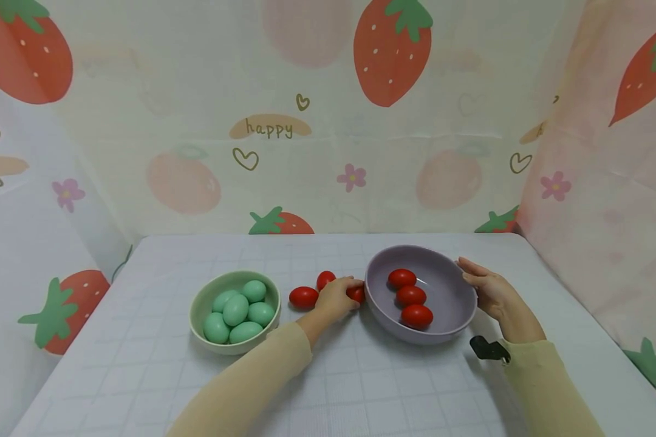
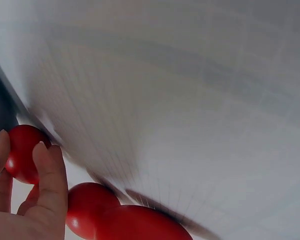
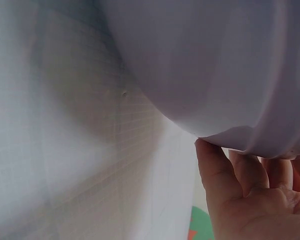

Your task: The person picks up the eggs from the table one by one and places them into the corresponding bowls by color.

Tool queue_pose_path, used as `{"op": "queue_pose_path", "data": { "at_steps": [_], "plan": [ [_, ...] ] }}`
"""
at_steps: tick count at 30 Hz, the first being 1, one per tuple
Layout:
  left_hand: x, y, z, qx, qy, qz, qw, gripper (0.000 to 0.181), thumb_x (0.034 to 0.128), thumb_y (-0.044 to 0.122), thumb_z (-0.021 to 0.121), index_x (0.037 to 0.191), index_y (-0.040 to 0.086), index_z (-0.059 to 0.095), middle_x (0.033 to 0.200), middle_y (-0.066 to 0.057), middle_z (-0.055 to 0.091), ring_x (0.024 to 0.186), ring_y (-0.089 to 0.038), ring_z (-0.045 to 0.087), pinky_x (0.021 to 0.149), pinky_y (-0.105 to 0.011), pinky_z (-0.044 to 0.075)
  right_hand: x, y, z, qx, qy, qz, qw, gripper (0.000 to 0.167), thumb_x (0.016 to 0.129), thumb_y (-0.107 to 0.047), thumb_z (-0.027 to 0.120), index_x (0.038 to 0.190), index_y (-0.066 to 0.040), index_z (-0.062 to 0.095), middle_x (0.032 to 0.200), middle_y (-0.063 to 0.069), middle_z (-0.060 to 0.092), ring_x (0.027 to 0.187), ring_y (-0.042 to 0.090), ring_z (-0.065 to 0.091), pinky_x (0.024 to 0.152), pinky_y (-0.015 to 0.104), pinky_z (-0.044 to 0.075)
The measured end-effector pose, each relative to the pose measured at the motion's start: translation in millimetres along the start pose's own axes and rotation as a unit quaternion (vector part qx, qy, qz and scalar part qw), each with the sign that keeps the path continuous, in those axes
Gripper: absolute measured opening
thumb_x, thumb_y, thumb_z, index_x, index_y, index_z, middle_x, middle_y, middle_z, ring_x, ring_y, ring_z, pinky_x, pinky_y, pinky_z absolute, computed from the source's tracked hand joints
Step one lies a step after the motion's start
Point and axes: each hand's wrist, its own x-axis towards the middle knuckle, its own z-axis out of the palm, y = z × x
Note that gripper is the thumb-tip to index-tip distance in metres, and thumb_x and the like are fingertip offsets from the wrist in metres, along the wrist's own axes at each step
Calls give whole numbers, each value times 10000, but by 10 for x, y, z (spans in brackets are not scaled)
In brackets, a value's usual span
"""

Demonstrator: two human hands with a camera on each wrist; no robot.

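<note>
My left hand (image 1: 334,298) pinches a red egg (image 2: 26,154) between thumb and fingers, close against the left wall of a purple bowl (image 1: 449,297). In the head view that egg is partly covered by the hand. Two more red eggs, one on the left (image 1: 304,297) and one behind the hand (image 1: 325,280), lie on the table. Inside the purple bowl are three red eggs (image 1: 410,296) in a row. My right hand (image 1: 500,300) touches the bowl's right outer side with its fingertips; in the right wrist view, the fingers (image 3: 217,170) press just under the rim.
A pale green bowl (image 1: 197,315) holding several green eggs (image 1: 235,310) stands at the left. A white checked cloth (image 1: 328,388) covers the table. Behind it hangs a strawberry-print curtain (image 1: 197,91). A black object (image 1: 488,349) sits at the right wrist.
</note>
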Motion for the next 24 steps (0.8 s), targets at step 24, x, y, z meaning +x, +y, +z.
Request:
{"op": "queue_pose_path", "data": {
  "at_steps": [24],
  "plan": [
    [-134, 12, -148, -520, 325, 155, 9980, 484, 888, 31, 689, 1355, 24, 564, 1346, -149, 569, 1270, -327, 478, 1029, -498, 407, 2, 1, 19, -109, 160, 44, 9998, 438, 1006, -79, 500, 998, -457, 720, 1608, 6, 68, 1463, 212, 77, 1175, 427, 95]
  ]
}}
